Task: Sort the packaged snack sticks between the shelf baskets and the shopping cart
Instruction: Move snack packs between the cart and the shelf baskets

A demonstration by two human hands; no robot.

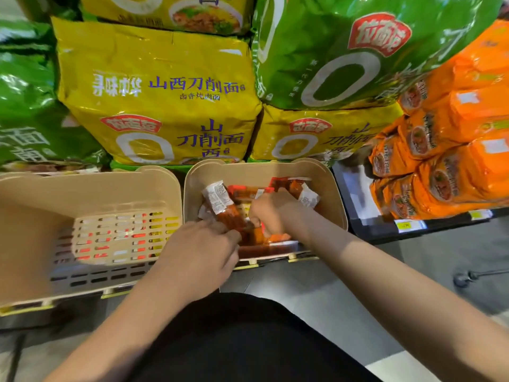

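Note:
Two beige plastic shelf baskets stand side by side. The right basket (334,194) holds several orange-red packaged snack sticks (220,201) with white label ends. Both hands reach into it. My left hand (203,249) is at the basket's front left, fingers closed around a snack stick near its lower end. My right hand (272,210) is in the middle of the pile, fingers curled down onto the packs; what it grips is hidden. The left basket (91,194) has a slotted floor with nothing in it. No shopping cart shows.
Large yellow noodle bags (157,92) and green noodle bags (344,51) are stacked behind the baskets. Orange noodle packs (440,150) fill the shelf to the right, above price tags (405,225). A dark wheel (461,279) sits on the grey floor at right.

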